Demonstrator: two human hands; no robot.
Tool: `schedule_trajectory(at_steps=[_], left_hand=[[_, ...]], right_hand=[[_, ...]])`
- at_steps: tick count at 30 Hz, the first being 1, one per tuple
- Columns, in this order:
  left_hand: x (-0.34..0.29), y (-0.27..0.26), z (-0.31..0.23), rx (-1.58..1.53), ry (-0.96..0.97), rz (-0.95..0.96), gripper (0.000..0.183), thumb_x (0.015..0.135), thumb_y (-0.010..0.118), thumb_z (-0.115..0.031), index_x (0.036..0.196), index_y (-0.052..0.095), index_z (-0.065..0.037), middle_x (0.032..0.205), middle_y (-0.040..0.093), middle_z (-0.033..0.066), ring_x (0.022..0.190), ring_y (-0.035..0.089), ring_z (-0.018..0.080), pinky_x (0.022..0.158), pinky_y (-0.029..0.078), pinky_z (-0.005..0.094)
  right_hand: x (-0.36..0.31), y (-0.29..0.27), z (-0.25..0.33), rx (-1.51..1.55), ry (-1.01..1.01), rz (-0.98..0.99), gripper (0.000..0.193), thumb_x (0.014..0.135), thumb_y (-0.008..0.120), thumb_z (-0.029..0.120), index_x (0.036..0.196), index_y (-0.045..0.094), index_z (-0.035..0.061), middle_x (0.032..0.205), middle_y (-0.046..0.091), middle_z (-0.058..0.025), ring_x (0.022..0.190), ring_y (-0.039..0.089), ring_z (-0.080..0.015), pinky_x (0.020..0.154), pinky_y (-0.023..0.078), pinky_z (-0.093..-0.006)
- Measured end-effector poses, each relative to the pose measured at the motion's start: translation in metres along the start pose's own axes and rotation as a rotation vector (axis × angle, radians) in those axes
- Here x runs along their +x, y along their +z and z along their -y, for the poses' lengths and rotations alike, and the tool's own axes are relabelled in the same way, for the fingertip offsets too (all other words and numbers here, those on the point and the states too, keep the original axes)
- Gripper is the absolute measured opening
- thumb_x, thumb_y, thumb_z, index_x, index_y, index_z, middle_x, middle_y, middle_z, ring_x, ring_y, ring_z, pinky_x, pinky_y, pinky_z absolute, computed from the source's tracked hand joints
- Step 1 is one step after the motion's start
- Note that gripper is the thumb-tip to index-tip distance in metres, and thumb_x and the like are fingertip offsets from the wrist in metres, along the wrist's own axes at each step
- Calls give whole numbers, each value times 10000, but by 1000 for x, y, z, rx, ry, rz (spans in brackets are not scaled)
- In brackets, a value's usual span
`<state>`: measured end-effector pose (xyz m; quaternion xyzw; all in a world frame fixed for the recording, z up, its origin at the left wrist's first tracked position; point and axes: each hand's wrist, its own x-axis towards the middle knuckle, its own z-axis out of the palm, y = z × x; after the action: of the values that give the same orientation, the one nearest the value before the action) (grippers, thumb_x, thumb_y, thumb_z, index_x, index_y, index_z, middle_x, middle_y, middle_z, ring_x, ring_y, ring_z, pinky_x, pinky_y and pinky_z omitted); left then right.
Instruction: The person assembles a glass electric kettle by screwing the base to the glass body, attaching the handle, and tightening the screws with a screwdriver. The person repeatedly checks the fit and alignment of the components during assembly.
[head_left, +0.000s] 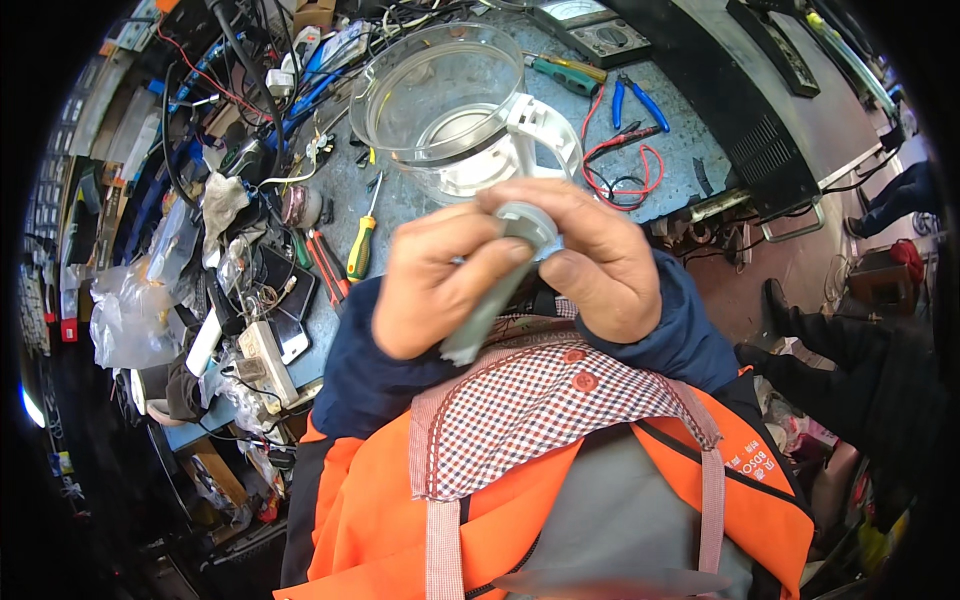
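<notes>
Both hands meet in front of my chest around a small grey-green piece (526,222) with a pale round rim; its exact kind I cannot make out. My left hand (432,272) pinches it from the left, with a flat grey-green strip (474,328) hanging below the fingers. Closed on its right side is my right hand (602,262), its thumb near a bit of light blue. Just beyond the hands, a clear plastic bowl (440,85) with a white base and white handle (545,130) stands on the workbench (660,190).
A yellow-handled screwdriver (362,246) and red-handled pliers (328,266) lie left of my hands. Blue-handled pliers (640,102), red test leads (640,185) and a multimeter (606,38) are on the right. Cluttered parts and a plastic bag (135,315) fill the left side.
</notes>
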<state>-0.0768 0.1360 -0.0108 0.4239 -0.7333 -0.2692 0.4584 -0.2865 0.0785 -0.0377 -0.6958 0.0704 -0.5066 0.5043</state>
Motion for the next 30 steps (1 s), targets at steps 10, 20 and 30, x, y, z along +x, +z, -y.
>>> schedule_trajectory(at_steps=[10, 20, 30], left_hand=[[7, 29, 20, -180, -353, -35, 125, 998, 801, -62, 1051, 800, 52, 905, 772, 95, 817, 693, 148, 758, 548, 308], [57, -18, 8, 854, 357, -214, 393, 851, 885, -182, 1210, 763, -79, 1050, 753, 92, 978, 696, 304, 911, 486, 435], [58, -9, 16, 864, 248, -280, 231, 846, 887, -220, 1037, 779, -148, 828, 692, -12, 778, 640, 223, 782, 398, 396]], right_hand=[[-14, -33, 0, 701, 422, -354, 299, 1017, 781, 40, 1291, 707, -54, 1172, 790, -116, 1010, 757, -163, 970, 606, -324], [16, -16, -29, -416, 119, -612, 419, 834, 963, 125, 1182, 795, -35, 1153, 781, -160, 1045, 753, -232, 910, 602, -345], [19, -17, -42, -467, 142, -566, 476, 817, 979, 156, 1210, 804, -48, 1062, 811, -189, 939, 799, -260, 842, 621, -349]])
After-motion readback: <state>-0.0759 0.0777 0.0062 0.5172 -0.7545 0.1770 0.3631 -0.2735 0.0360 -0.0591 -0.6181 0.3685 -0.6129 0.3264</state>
